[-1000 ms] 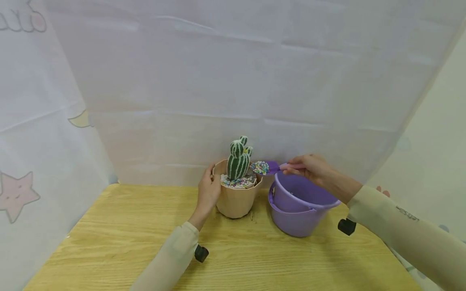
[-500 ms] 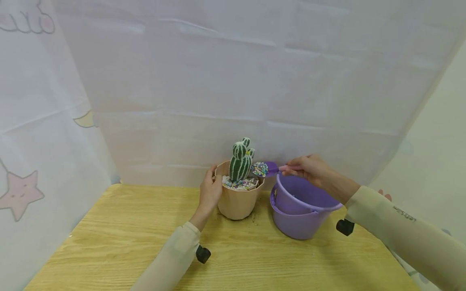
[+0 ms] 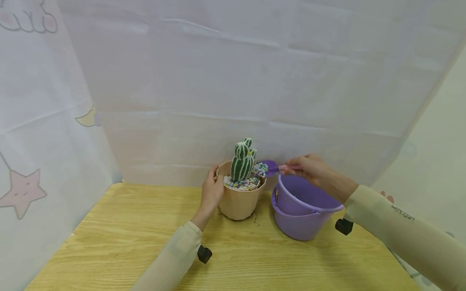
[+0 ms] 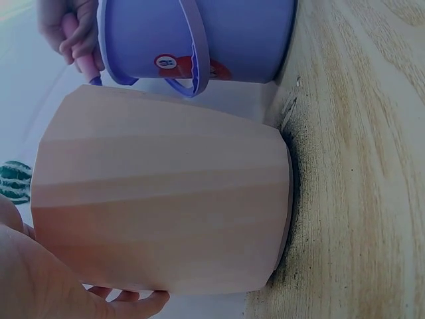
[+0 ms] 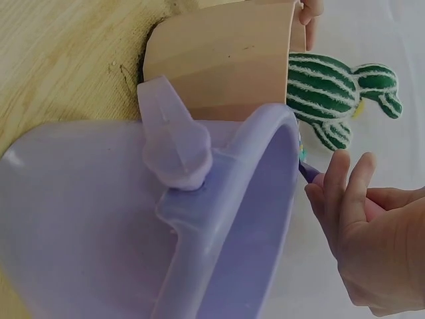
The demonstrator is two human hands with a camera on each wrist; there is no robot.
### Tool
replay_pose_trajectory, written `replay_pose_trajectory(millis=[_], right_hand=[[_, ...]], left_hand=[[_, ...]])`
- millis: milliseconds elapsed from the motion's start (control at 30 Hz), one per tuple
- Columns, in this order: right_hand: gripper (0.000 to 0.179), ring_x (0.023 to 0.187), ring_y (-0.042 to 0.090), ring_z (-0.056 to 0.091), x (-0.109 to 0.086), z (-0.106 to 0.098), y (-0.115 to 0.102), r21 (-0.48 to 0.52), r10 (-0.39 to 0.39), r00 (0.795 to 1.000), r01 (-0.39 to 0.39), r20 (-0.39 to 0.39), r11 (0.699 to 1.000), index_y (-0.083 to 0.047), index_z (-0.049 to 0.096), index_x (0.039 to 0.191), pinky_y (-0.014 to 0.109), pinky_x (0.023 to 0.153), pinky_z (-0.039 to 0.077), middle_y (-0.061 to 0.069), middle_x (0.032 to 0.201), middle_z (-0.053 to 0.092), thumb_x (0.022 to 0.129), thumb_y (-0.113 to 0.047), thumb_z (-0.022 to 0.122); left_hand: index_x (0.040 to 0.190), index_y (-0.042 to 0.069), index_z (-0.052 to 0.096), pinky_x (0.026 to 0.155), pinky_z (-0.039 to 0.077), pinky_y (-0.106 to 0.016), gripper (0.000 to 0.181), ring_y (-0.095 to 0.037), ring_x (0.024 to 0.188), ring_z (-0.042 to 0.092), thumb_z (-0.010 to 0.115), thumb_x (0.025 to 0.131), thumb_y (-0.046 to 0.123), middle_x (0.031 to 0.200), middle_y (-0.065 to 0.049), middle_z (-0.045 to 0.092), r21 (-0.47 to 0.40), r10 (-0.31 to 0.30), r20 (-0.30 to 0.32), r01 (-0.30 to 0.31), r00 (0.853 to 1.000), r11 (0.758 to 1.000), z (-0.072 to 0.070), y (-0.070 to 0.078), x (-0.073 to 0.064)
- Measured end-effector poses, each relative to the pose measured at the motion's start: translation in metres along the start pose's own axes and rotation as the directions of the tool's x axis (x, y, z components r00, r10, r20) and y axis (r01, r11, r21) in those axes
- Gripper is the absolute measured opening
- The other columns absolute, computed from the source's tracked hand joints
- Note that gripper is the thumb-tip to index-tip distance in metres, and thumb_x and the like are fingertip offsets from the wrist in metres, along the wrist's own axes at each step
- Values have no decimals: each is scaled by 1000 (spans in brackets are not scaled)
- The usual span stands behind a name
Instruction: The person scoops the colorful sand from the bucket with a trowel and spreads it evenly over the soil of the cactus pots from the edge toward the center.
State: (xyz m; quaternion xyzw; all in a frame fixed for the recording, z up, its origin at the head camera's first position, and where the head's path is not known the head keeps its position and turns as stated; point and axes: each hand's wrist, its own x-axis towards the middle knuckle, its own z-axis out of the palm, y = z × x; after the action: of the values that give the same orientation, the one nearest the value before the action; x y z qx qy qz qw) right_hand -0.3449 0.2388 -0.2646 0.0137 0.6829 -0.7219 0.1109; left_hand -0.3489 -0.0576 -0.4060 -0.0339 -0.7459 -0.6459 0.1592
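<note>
My left hand grips the left side of a peach plant pot, its fingers reaching around the wall in the left wrist view. A green cactus with white stripes stands in the pot, leaning slightly right. Colourful pebbles lie on white material around its base. My right hand holds the pink handle of a small purple shovel. The shovel's blade carries colourful pebbles over the pot's right rim, close to the cactus. In the right wrist view, the bucket hides most of the blade.
A purple bucket stands just right of the pot, below my right hand, its handle hanging down in front. Both rest on a wooden table. A pale cloth hangs right behind them. Dark crumbs lie by the pot's base.
The shovel's blade has tipped over the pot's right rim, and its pebbles now sit lower and run toward the pot. The left hand stays on the pot. The view has shifted slightly.
</note>
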Motion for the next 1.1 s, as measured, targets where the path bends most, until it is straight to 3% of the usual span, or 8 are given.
replay_pose_trajectory(millis=[300,567,800,1000,1100], right_hand=[[25,96,35,72,1,7,0,-51,-34,999,35,14,998,23,54,122,32,91,55,34,113,64,101,8,53],[26,84,27,74,2,13,2,-75,-65,998,66,11,995,24,52,123,34,91,55,32,106,68,101,10,52],[35,84,24,74,2,19,1,-155,-84,996,81,-9,985,24,48,132,34,90,56,36,119,62,102,6,53],[36,83,25,75,0,19,-2,-248,-115,993,103,-35,963,22,49,132,37,88,57,31,112,68,102,2,56],[36,83,26,75,-5,16,-3,-327,-143,989,120,-47,937,21,50,132,37,86,59,31,114,66,102,1,57]], left_hand=[[154,8,42,108,43,-53,51,-38,134,47,41,109,30,154,-18,43,0,4,-13,-4,1000,1000,1,1,-1],[155,7,41,107,43,-53,52,-37,134,47,41,109,33,154,-17,43,-5,11,0,-11,1000,1000,3,1,-1],[155,7,41,107,43,-53,52,-37,134,47,40,109,32,154,-17,43,-14,17,4,-17,1000,1000,4,0,-1],[155,8,41,107,43,-53,52,-36,134,46,40,109,33,155,-16,42,-20,10,13,-9,1000,1000,6,-1,0],[156,9,40,107,43,-53,53,-36,135,46,40,109,33,155,-15,42,-21,6,23,-6,1000,1000,8,0,-1]])
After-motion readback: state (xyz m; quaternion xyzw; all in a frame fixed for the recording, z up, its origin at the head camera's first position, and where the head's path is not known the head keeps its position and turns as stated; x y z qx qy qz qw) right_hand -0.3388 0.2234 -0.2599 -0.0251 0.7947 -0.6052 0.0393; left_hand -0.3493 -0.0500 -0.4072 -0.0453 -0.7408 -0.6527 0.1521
